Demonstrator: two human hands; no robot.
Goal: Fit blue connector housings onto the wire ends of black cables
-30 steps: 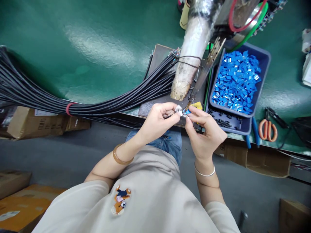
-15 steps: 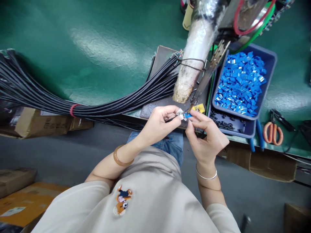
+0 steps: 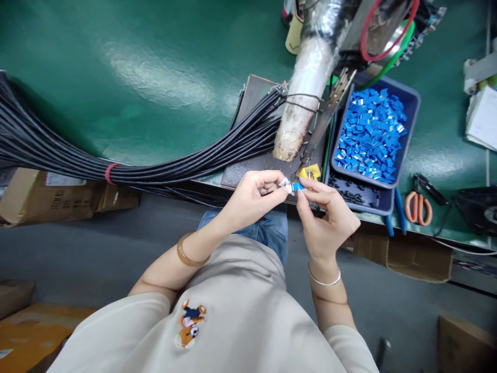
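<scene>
My left hand [image 3: 259, 198] is closed in a pinch, with a white wrap on its fingertips, at the wired end of a cable that is mostly hidden by the fingers. A small blue connector [image 3: 297, 186] meets that end. My right hand [image 3: 326, 213] pinches the connector between thumb and fingers. Just above the fingertips is the tip of a soldering iron [image 3: 310, 147], fixed so that it points down towards me. Beside it slopes a wide pipe wrapped in plastic [image 3: 295, 111]. A small yellow piece [image 3: 310, 172] lies behind my right fingers.
Black cables [image 3: 166, 175], tied with a red band [image 3: 111, 173], stretch leftwards from a dark board [image 3: 243, 173]. To the right, a bin [image 3: 412, 111] of blue connectors rests over a tray [image 3: 382, 204] of small black parts. Orange-handled scissors [image 3: 418, 208] lie near the table edge.
The whole view has shifted a little to the right. My right thumb has come up against the blue connector, where it was slightly apart before. My left hand keeps its pinch.
</scene>
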